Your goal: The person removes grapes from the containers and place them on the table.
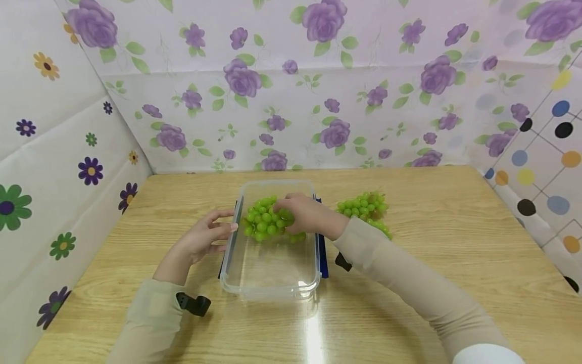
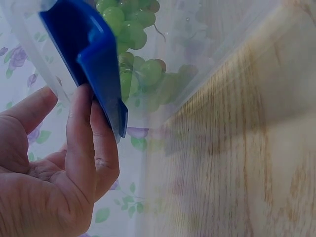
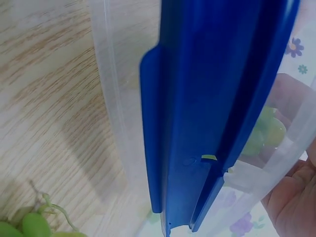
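Observation:
A clear plastic container (image 1: 269, 268) with blue side latches (image 2: 101, 54) stands on the table. Inside it, toward the far end, lies a bunch of green grapes (image 1: 263, 222). My right hand (image 1: 305, 212) reaches in over the right wall, fingers curled on the grapes, partly hiding them. Through the clear wall in the right wrist view, a few grapes (image 3: 264, 133) show by its fingers. My left hand (image 1: 206, 236) is at the container's left side, thumb by the rim and extended fingers touching the blue latch.
More green grapes (image 1: 364, 206) lie on the wooden table (image 1: 436, 237) just right of the container, partly behind my right forearm. A purple-flowered sheet (image 1: 291, 101) hangs along the back edge, with patterned sheets at both sides.

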{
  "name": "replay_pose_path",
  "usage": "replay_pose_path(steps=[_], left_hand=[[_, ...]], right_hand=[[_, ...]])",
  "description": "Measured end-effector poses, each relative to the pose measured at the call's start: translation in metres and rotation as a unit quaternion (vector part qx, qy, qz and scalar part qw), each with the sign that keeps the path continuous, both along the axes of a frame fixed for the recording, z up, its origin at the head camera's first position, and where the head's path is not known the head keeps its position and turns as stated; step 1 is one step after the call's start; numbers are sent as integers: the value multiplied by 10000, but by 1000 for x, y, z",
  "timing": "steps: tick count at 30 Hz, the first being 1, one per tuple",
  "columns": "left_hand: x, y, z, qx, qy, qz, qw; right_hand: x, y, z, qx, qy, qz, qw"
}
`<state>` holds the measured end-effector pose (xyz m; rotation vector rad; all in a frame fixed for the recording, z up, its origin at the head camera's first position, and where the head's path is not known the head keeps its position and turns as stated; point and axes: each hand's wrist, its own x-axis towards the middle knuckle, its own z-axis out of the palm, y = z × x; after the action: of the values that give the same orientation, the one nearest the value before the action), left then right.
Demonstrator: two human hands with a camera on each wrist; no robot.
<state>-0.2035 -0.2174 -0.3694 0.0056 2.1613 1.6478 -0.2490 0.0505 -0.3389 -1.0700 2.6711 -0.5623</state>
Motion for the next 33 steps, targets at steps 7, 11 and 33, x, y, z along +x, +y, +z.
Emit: replay_pose_path(steps=[7,11,33], left_hand=[[1,1,0,17,-5,20,10000],[1,1,-1,4,12,42,10000],[1,0,-1,-28,10,79,10000]], right_hand=[[1,4,1,49,-26,-26,10000],[2,6,3,-42,-44,-28,10000],[18,9,20,-321,208,-51,9993]])
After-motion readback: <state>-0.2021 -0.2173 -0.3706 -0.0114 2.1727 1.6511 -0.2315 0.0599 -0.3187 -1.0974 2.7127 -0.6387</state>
